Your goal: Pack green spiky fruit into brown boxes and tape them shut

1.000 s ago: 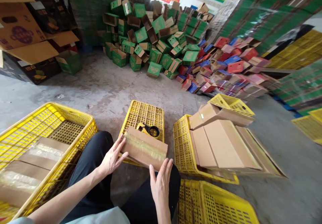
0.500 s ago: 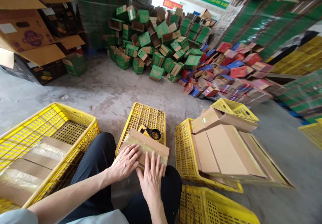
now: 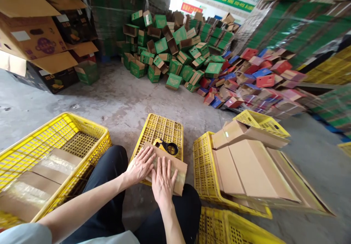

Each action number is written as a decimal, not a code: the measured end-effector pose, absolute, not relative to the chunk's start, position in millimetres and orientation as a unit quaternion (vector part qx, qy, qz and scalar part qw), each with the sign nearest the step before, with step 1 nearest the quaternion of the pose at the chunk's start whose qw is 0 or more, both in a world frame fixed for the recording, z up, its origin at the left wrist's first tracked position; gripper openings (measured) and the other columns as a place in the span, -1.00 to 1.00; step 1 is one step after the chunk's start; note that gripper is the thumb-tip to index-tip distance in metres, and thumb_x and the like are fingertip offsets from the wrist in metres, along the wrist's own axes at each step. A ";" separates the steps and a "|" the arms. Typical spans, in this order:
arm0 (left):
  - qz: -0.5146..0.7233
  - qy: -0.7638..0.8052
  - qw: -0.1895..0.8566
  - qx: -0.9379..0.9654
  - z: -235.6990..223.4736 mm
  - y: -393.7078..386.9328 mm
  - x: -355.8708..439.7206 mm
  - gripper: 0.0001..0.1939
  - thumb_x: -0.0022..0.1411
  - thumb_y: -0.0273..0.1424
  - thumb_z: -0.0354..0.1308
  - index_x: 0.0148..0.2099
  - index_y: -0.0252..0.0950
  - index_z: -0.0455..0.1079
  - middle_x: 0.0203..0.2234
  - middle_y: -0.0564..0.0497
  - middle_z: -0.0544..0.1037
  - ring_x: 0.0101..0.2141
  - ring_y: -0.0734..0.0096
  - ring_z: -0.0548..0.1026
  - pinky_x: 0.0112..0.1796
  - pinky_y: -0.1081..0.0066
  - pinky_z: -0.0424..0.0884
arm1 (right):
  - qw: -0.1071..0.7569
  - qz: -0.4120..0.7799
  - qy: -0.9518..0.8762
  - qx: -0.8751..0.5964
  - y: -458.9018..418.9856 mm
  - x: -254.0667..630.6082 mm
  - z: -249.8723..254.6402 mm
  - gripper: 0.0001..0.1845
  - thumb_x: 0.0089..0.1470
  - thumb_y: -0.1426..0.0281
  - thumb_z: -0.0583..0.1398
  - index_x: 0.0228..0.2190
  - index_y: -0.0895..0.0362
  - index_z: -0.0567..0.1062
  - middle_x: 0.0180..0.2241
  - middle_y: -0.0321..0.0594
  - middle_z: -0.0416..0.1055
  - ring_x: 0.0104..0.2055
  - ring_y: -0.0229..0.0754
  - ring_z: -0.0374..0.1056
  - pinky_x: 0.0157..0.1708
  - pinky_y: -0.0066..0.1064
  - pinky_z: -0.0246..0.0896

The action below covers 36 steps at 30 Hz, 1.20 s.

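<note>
A brown cardboard box [image 3: 179,168] lies tilted on an upturned yellow plastic crate [image 3: 167,124] between my knees. Clear tape runs along its top face. My left hand [image 3: 141,164] rests flat on the box's left part, fingers extended. Beside it, my right hand [image 3: 163,182] presses flat on the top face with its fingers stretched out. Just behind the box, a yellow and black tape dispenser [image 3: 168,147] lies on the crate. Neither hand grips anything; both palms hide part of the box.
On the left, a yellow crate [image 3: 105,136] holds taped cardboard boxes [image 3: 46,180]. Flattened cardboard boxes [image 3: 255,163] stick out of another crate [image 3: 203,160] on the right. A further crate [image 3: 216,225] stands near my right knee. Piled green boxes [image 3: 175,67] and red-blue boxes [image 3: 246,77] lie behind.
Both hands have slid slightly up and across the box's top face, staying flat on it. The whole view has shifted a little, moving the scene rightward in the picture.
</note>
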<state>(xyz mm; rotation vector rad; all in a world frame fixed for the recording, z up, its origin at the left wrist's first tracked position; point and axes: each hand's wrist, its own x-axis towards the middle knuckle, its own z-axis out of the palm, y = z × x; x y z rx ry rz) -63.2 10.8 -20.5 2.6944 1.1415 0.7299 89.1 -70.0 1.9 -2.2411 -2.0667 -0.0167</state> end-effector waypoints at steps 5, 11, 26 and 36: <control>0.259 0.362 0.069 0.893 -11.7 4.8 -72.5 -0.41 0.58 -0.11 -0.11 0.48 -0.27 0.20 0.47 -0.20 0.17 0.44 0.02 0.15 0.40 -0.03 0.11 | 0.076 -0.020 -0.651 -0.755 -75.1 119.1 0.6 -0.27 0.48 0.03 -0.21 0.42 0.15 0.24 0.44 0.08 0.13 0.51 0.21 -0.02 0.38 0.36 -0.13; 0.252 0.305 0.103 0.913 -7.0 2.2 -81.1 -0.47 0.57 -0.10 -0.08 0.44 -0.14 0.28 0.36 -0.10 0.39 0.35 0.07 0.34 0.39 0.00 0.16 | 0.123 -0.089 -0.634 -0.758 -91.1 155.0 -15.5 -0.25 0.49 0.05 -0.22 0.42 0.22 0.21 0.44 0.15 0.14 0.49 0.16 0.03 0.36 0.14 0.05; 0.238 0.347 0.047 0.906 -12.6 -4.2 -89.5 -0.24 0.50 0.09 -0.04 0.50 -0.29 0.18 0.46 -0.22 0.19 0.44 -0.11 0.15 0.37 -0.05 0.19 | 0.081 -0.078 -0.648 -0.753 -95.6 100.3 -2.2 -0.22 0.44 -0.07 -0.16 0.45 0.09 0.17 0.49 0.09 -0.01 0.53 0.27 -0.09 0.39 0.40 -0.27; 0.245 0.364 0.038 0.898 -7.8 -5.7 -86.9 -0.32 0.53 0.05 -0.09 0.40 -0.31 0.34 0.43 -0.22 0.26 0.41 -0.04 0.23 0.35 0.00 0.25 | 0.015 0.003 -0.641 -0.767 -89.6 93.8 4.6 -0.22 0.44 -0.06 -0.14 0.49 0.04 -0.02 0.53 0.00 -0.20 0.56 0.25 -0.26 0.41 0.41 -0.38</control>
